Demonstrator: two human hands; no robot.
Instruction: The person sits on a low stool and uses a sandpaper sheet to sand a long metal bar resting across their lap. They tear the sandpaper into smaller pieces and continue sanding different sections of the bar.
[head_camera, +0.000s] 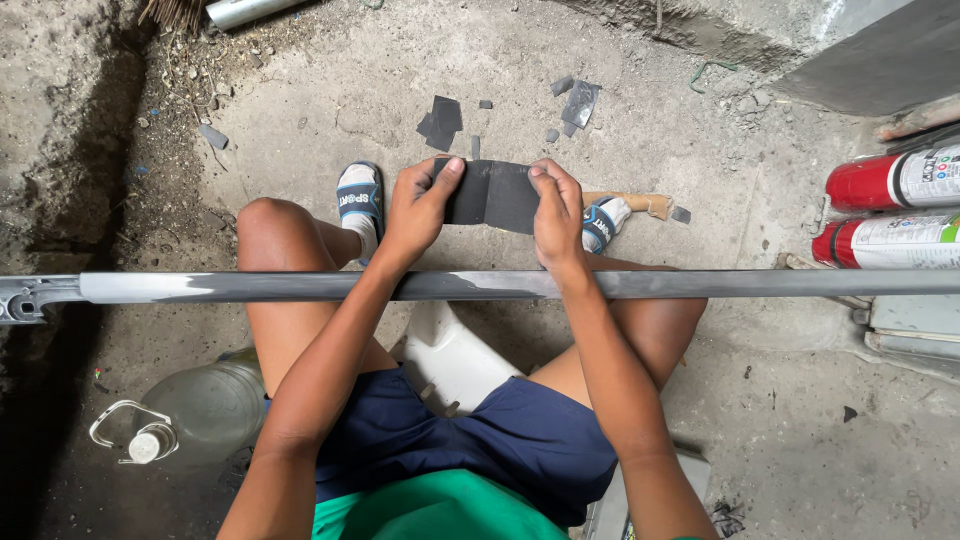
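Note:
My left hand (418, 205) and my right hand (556, 212) hold a dark grey sheet of sandpaper (495, 195) stretched between them, one hand at each end, thumbs on top. The sheet hangs just beyond a long grey metal bar (300, 286) that runs across my knees from left to right. Both forearms cross over the bar. I sit on a low white seat (455, 360) with my feet in sandals on the concrete floor.
Torn dark scraps of sandpaper (441, 121) lie on the floor ahead. Two red-and-white spray cans (890, 210) lie at the right. A clear plastic jug (195, 410) stands by my left leg. A dirt trench runs along the left.

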